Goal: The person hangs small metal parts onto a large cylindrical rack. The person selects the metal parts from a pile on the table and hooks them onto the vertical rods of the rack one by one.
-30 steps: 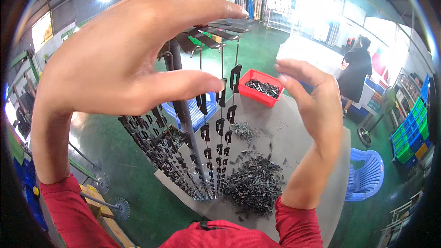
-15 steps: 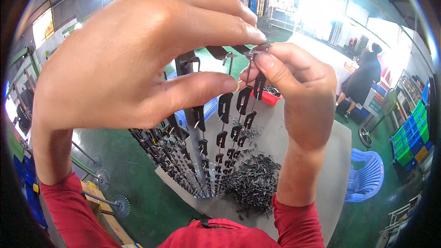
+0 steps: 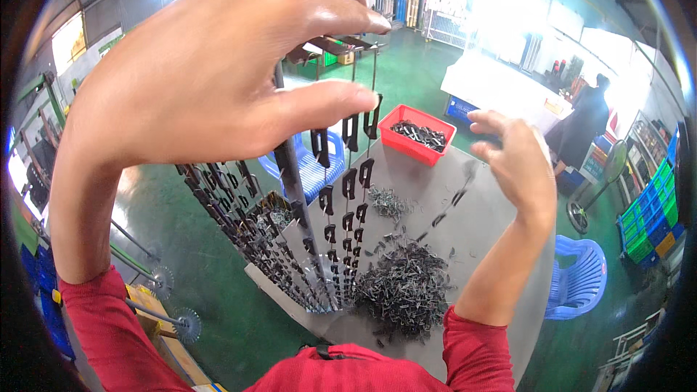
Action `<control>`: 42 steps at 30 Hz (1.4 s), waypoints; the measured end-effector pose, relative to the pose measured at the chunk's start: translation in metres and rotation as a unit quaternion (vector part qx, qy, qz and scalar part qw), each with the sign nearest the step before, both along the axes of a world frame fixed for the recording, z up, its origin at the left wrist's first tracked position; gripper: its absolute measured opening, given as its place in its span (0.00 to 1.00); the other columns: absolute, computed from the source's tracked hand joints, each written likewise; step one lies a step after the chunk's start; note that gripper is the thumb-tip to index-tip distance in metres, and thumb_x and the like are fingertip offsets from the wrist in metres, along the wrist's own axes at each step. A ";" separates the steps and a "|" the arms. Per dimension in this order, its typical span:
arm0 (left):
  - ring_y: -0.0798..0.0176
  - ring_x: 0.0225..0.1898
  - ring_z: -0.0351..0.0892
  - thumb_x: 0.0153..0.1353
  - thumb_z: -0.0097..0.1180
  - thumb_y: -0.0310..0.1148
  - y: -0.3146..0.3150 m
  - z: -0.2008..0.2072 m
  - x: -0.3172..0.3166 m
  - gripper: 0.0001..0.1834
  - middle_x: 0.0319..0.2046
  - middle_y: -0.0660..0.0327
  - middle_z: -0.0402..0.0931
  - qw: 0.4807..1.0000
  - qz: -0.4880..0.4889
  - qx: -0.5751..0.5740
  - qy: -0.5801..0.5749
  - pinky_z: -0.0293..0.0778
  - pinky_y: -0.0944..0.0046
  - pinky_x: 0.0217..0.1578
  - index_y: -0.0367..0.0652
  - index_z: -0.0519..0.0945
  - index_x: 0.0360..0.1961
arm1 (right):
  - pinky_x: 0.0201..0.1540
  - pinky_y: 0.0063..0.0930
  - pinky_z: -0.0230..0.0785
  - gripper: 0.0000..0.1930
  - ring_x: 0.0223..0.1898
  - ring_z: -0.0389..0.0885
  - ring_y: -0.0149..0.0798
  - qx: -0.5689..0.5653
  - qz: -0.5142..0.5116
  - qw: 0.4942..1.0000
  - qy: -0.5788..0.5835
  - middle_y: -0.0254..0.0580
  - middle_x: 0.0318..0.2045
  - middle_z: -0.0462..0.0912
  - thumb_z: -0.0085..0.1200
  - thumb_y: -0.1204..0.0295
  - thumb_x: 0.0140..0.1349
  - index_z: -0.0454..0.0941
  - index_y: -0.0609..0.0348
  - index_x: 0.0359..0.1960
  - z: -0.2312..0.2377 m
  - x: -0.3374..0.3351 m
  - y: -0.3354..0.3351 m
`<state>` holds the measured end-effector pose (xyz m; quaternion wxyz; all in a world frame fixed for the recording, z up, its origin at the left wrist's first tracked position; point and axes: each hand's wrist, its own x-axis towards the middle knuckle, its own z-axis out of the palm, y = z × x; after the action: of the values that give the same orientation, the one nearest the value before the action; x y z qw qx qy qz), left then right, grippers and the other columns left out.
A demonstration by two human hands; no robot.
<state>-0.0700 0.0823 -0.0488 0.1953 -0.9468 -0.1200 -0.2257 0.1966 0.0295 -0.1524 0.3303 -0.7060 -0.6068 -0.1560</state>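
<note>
My left hand is raised at the upper left, thumb and fingers apart. Its thumb is beside the hanging strands of black clips, whose wires hook onto a dark bar under the fingers. My right hand is over the right of the table, fingers apart with nothing visible between them. Below its fingertips a loose strand of black clips slants down toward a heap of black clips. The strand's upper end is blurred and appears apart from the hand.
On the grey table stand a red bin of black parts and a small pile of metal pieces. A dark post rises among the strands. Blue chairs and a standing fan are around. A person stands at the right.
My right hand has left the bar and moved right and down, its pinch opened. A strand near it now slants over the table. My left hand's fingers have drawn back slightly left.
</note>
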 end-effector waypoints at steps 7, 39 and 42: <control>0.44 0.56 0.71 0.50 0.59 0.47 0.014 0.008 -0.015 0.32 0.53 0.48 0.71 0.998 -0.034 -0.009 0.055 0.67 0.53 0.55 0.38 0.74 0.54 | 0.45 0.25 0.73 0.13 0.42 0.82 0.36 0.145 0.397 0.863 0.277 0.46 0.38 0.84 0.53 0.76 0.62 0.77 0.68 0.47 0.000 -0.052 0.020; 0.45 0.56 0.72 0.49 0.62 0.48 0.018 0.009 -0.021 0.33 0.53 0.47 0.72 0.996 -0.071 -0.005 0.051 0.67 0.53 0.55 0.36 0.75 0.52 | 0.43 0.23 0.74 0.10 0.39 0.82 0.32 0.131 0.430 0.828 0.334 0.44 0.35 0.83 0.52 0.79 0.62 0.79 0.69 0.44 0.011 -0.078 0.014; 0.44 0.55 0.73 0.49 0.60 0.52 0.010 0.004 -0.025 0.35 0.52 0.47 0.74 0.998 -0.042 -0.002 0.041 0.67 0.53 0.55 0.35 0.75 0.52 | 0.37 0.20 0.74 0.08 0.32 0.82 0.30 0.128 0.448 0.802 0.374 0.42 0.30 0.83 0.52 0.79 0.62 0.79 0.69 0.40 0.017 -0.093 0.017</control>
<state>-0.0948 0.0925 -0.0452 0.1889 -0.9597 -0.0724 -0.1949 0.1037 0.0467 -0.1350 0.6520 -0.3100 -0.6594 0.2098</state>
